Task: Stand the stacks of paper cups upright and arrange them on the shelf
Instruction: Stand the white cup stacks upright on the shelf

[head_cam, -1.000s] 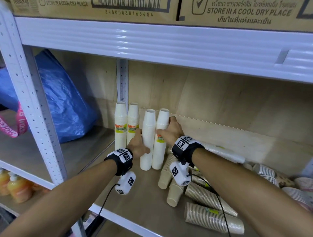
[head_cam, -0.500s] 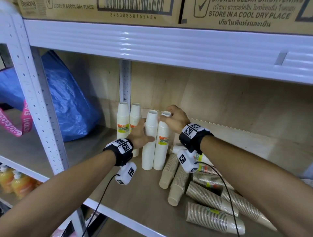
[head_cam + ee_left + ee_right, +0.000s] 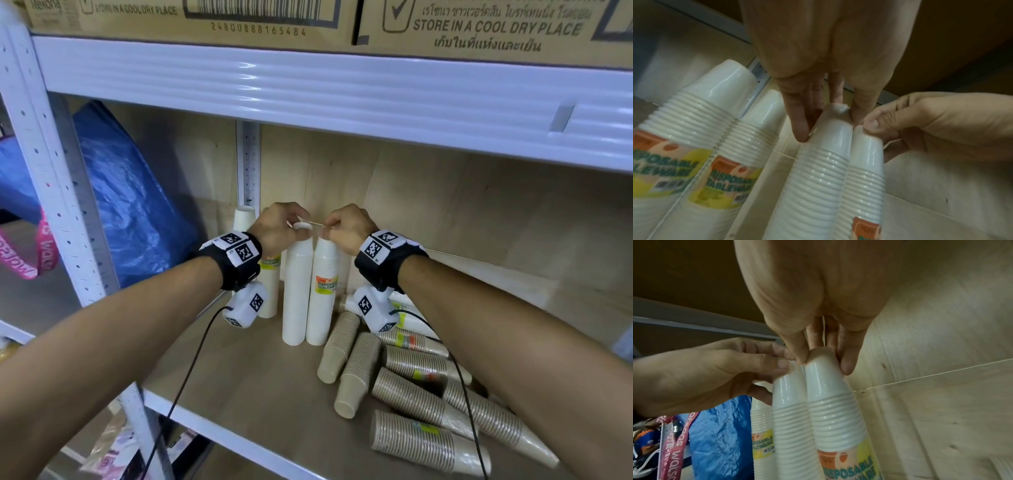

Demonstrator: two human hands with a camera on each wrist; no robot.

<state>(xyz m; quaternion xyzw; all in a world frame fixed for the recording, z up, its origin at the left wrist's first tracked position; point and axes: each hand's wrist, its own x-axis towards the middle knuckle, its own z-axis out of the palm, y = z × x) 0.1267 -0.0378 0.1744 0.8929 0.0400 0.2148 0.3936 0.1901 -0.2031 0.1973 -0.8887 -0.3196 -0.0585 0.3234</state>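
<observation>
Two white cup stacks (image 3: 310, 294) stood upright, touching, at the shelf's (image 3: 239, 373) far left. My left hand (image 3: 277, 228) pinched one top, my right hand (image 3: 346, 229) the other. Brown stacks (image 3: 411, 397) lay toppled near right.

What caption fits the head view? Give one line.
Left hand and right hand grip tops of two upright white cup stacks; brown stacks lie toppled.
</observation>
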